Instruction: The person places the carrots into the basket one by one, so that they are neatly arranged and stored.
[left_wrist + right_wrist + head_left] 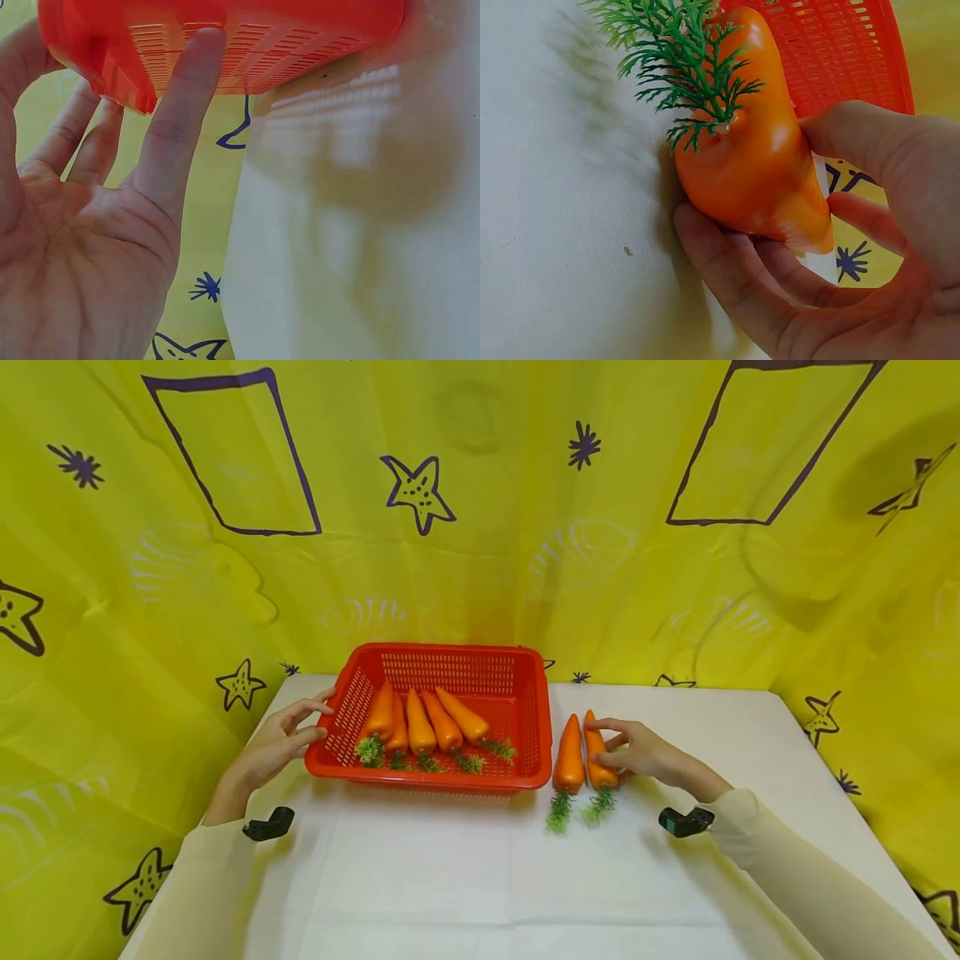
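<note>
A red plastic basket [435,779] with slotted walls holds several orange carrots [418,727] with green tops. At its left end my left hand [272,750] touches the side with extended fingers and thumb; in the left wrist view one straight digit [180,112] lies against the slotted wall. To the right of the basket, two carrots lie side by side on the table, tops toward me. My right hand [639,750] grips the outer carrot [597,768]. In the right wrist view its fingers curve round that carrot [742,180]. The inner carrot [570,764] lies between it and the basket.
A white cloth [420,877] covers the table. Yellow curtains [495,568] with drawn stars and fish hang behind and at both sides, close to the table's back edge. Each wrist wears a small black device [686,821].
</note>
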`<act>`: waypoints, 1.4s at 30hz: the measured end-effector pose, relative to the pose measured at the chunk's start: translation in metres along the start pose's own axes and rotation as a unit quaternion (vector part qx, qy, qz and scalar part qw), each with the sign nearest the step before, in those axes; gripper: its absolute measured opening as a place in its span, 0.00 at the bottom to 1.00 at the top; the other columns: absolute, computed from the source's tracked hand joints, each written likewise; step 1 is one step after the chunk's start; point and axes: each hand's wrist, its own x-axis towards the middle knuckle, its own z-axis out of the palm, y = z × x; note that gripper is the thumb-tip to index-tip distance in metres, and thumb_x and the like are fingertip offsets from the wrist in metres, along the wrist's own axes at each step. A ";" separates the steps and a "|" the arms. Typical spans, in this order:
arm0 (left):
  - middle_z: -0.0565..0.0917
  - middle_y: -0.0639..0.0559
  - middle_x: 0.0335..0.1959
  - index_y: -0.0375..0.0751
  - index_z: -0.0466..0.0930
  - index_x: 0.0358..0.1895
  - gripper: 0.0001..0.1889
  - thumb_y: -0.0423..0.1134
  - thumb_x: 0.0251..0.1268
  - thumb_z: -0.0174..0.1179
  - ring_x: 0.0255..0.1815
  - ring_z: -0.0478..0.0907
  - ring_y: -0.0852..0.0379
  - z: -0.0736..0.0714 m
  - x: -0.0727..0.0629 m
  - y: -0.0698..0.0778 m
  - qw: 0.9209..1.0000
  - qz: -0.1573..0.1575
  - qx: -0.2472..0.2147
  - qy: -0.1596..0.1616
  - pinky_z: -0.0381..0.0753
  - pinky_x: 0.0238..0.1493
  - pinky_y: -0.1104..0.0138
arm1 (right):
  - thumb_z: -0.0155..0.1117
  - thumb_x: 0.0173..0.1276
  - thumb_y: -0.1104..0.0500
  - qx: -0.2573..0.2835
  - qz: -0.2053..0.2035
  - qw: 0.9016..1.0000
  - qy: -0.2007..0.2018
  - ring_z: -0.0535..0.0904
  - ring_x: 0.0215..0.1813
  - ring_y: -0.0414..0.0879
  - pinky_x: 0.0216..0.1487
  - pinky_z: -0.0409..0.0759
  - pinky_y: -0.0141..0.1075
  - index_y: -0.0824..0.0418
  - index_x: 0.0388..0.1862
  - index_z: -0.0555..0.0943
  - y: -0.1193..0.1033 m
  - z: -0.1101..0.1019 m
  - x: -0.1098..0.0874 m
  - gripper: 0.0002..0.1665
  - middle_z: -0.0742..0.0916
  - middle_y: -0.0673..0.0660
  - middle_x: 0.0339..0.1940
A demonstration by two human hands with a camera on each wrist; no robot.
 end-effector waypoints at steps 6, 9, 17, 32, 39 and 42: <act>0.51 0.44 0.84 0.27 0.69 0.60 0.15 0.32 0.78 0.56 0.81 0.46 0.32 0.001 0.000 0.000 1.000 0.001 -0.003 0.001 0.81 0.54 0.67 | 0.70 0.70 0.61 -0.008 -0.005 1.000 -0.018 0.85 0.40 0.52 0.42 0.87 0.43 0.68 0.78 0.63 -0.001 -0.004 -0.003 0.42 0.78 0.77 0.58; 0.52 0.44 0.84 0.27 0.69 0.60 0.16 0.32 0.78 0.56 0.81 0.46 0.33 0.001 0.000 0.000 1.000 0.000 -0.002 0.003 0.81 0.54 0.66 | 0.70 0.71 0.61 -0.014 -0.014 0.999 -0.031 0.86 0.41 0.52 0.43 0.87 0.43 0.67 0.78 0.63 -0.004 -0.008 -0.006 0.42 0.77 0.77 0.60; 0.52 0.44 0.84 0.28 0.70 0.60 0.15 0.32 0.78 0.56 0.80 0.48 0.33 0.000 0.000 -0.003 1.000 0.004 -0.007 0.000 0.81 0.54 0.65 | 0.69 0.71 0.60 -0.035 -0.031 0.998 -0.051 0.86 0.48 0.57 0.43 0.87 0.46 0.63 0.79 0.63 -0.025 -0.022 -0.017 0.42 0.74 0.76 0.64; 0.50 0.43 0.84 0.28 0.70 0.61 0.15 0.31 0.78 0.55 0.82 0.42 0.32 -0.003 0.000 -0.006 1.000 0.015 -0.013 -0.010 0.79 0.55 0.65 | 0.70 0.71 0.56 -0.085 -0.045 0.994 -0.043 0.84 0.54 0.57 0.46 0.86 0.45 0.58 0.80 0.64 -0.063 -0.042 -0.031 0.42 0.73 0.74 0.67; 0.49 0.42 0.85 0.28 0.69 0.60 0.15 0.31 0.78 0.55 0.80 0.50 0.35 -0.001 0.000 -0.005 0.999 0.008 -0.033 -0.010 0.82 0.55 0.63 | 0.70 0.72 0.54 -0.101 -0.054 0.992 -0.054 0.83 0.55 0.58 0.49 0.85 0.45 0.56 0.80 0.65 -0.081 -0.044 -0.027 0.41 0.73 0.72 0.68; 0.49 0.43 0.85 0.28 0.69 0.60 0.15 0.31 0.78 0.55 0.79 0.51 0.37 -0.002 0.000 -0.005 0.999 0.007 -0.032 -0.010 0.82 0.55 0.63 | 0.71 0.71 0.54 -0.100 -0.054 0.992 -0.053 0.85 0.53 0.56 0.49 0.85 0.45 0.53 0.80 0.66 -0.092 -0.043 -0.021 0.41 0.74 0.71 0.68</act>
